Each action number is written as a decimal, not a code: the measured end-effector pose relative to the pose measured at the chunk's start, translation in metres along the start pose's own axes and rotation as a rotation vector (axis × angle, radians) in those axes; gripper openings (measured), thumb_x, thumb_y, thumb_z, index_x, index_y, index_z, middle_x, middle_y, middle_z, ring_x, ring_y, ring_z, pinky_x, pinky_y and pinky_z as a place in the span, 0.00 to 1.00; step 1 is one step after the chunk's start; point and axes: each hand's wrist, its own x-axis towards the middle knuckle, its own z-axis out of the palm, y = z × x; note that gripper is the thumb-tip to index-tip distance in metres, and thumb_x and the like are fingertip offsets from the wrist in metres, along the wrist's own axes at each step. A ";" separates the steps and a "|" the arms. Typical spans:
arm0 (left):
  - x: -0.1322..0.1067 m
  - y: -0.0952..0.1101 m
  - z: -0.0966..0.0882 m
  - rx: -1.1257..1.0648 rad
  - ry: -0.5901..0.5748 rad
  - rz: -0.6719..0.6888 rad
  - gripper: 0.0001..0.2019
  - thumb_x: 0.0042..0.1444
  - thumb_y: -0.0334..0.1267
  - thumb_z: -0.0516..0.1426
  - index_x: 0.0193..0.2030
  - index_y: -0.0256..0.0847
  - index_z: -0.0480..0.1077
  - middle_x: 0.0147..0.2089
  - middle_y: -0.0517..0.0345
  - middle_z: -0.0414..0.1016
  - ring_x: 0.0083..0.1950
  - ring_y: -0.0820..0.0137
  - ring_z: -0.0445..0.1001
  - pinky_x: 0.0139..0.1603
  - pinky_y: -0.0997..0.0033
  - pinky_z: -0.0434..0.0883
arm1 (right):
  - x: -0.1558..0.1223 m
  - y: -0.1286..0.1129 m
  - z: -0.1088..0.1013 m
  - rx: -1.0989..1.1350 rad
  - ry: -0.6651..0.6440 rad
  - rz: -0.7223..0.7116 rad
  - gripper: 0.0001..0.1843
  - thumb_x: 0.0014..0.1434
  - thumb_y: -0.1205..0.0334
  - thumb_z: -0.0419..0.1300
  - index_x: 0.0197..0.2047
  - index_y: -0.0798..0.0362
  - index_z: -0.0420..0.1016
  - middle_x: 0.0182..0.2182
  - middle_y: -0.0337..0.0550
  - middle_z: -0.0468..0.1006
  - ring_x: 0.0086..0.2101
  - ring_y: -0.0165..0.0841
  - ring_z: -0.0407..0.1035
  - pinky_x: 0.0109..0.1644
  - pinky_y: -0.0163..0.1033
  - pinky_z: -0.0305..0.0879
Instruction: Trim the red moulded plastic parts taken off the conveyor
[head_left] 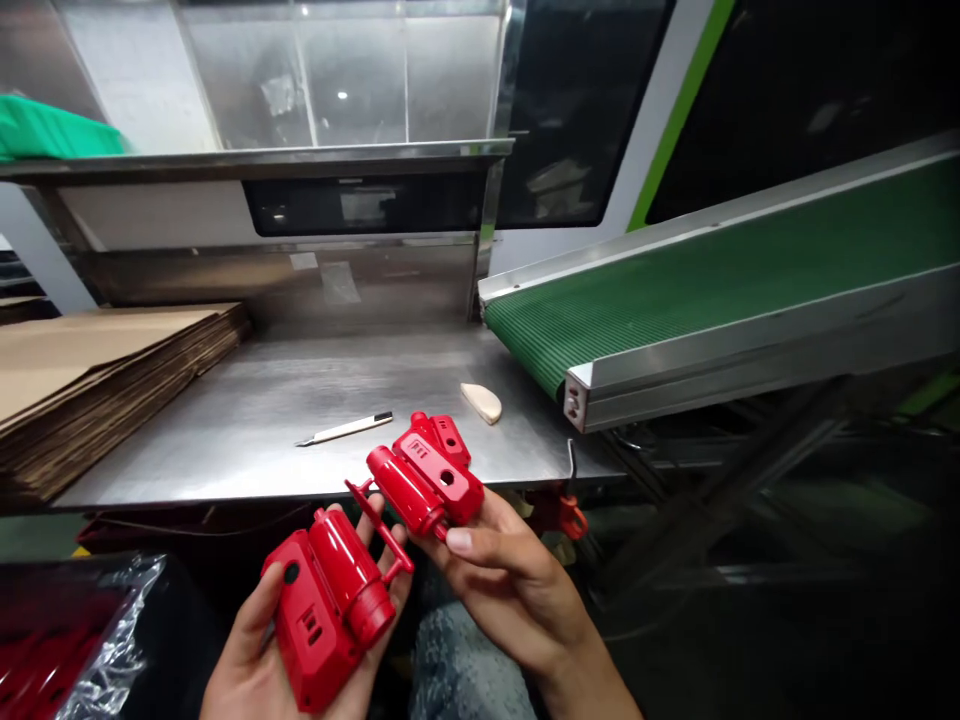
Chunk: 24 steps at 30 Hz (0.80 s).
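Observation:
My left hand (259,640) is closed around a red plastic housing (319,610), a boxy part with slots, a round hole and a glossy cylinder along one side. A thin red plastic bar (386,532) sticks out between the two hands; I cannot tell which part it belongs to. My right hand (517,590) grips more red plastic housing (446,480) of the same kind, with a similar smaller piece behind it. On the steel table just beyond lie a white pen-like knife (346,429) and a pale, half-moon-shaped piece (481,402).
A stack of flat cardboard (112,380) sits on the left of the steel table (300,370). To the right, a green conveyor belt (720,270) slopes down to the table. A plastic-lined box (82,640) of red parts stands lower left. A green bin (56,130) rests on the shelf.

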 end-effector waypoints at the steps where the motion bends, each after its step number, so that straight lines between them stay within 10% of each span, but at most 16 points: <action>1: 0.000 -0.001 0.002 0.006 0.006 0.001 0.24 0.65 0.52 0.47 0.59 0.42 0.72 0.66 0.51 0.63 0.69 0.49 0.54 0.67 0.48 0.58 | -0.001 0.002 -0.003 0.010 0.017 0.001 0.28 0.54 0.78 0.56 0.57 0.49 0.70 0.53 0.44 0.75 0.51 0.33 0.69 0.60 0.44 0.62; 12: 0.010 -0.008 0.034 -0.046 -0.186 0.169 0.26 0.68 0.50 0.39 0.58 0.45 0.72 0.65 0.48 0.66 0.67 0.51 0.60 0.66 0.43 0.57 | 0.001 0.010 -0.022 0.006 0.120 0.065 0.26 0.56 0.76 0.55 0.57 0.53 0.70 0.57 0.48 0.72 0.57 0.38 0.66 0.67 0.47 0.54; 18: 0.009 -0.008 0.042 -0.030 0.137 0.191 0.24 0.66 0.51 0.44 0.60 0.46 0.71 0.60 0.41 0.72 0.63 0.46 0.66 0.61 0.39 0.64 | 0.004 0.016 -0.029 0.037 0.147 0.095 0.30 0.55 0.75 0.55 0.61 0.49 0.66 0.55 0.45 0.74 0.54 0.37 0.69 0.65 0.47 0.59; 24: 0.021 -0.001 0.072 -0.065 0.483 0.231 0.32 0.66 0.51 0.43 0.73 0.40 0.43 0.57 0.30 0.73 0.58 0.45 0.71 0.59 0.38 0.67 | 0.007 0.021 -0.025 0.005 0.282 0.080 0.38 0.59 0.72 0.59 0.68 0.41 0.51 0.49 0.44 0.78 0.46 0.32 0.74 0.57 0.44 0.69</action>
